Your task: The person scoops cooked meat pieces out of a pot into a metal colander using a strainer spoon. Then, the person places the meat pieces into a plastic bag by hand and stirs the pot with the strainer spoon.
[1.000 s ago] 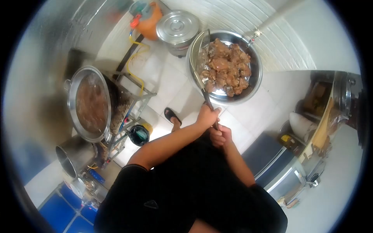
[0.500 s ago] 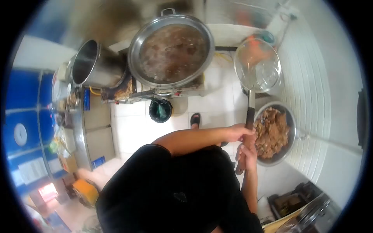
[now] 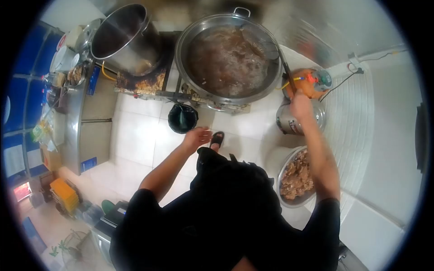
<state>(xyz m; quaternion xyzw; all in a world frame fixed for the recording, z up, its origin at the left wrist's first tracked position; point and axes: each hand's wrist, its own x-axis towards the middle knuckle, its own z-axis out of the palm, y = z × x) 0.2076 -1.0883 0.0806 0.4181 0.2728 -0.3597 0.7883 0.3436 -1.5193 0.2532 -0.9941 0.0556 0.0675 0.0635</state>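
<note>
My right hand (image 3: 301,105) grips the dark handle of a long strainer (image 3: 261,41), whose mesh head lies partly in the brown bubbling liquid of the big steel pot (image 3: 181,67). The handle slants over the pot's right rim. My left hand (image 3: 197,137) is off the strainer, in the air just below a black-lined bin (image 3: 182,118), its fingers apart and nothing in them. At the lower right, a steel basin (image 3: 285,198) of brown cooked meat pieces (image 3: 296,178) is partly hidden by my right forearm.
A tall steel pot (image 3: 131,49) stands on a stained stove at the upper left. An orange gas cylinder (image 3: 307,83) and a lidded steel pot (image 3: 289,119) stand right of the big pot. A steel counter (image 3: 72,122) runs along the left.
The view has turned left toward the stove. The strainer has gone from above the floor near the basin into the big pot. My left hand has let go of the handle and moved left.
</note>
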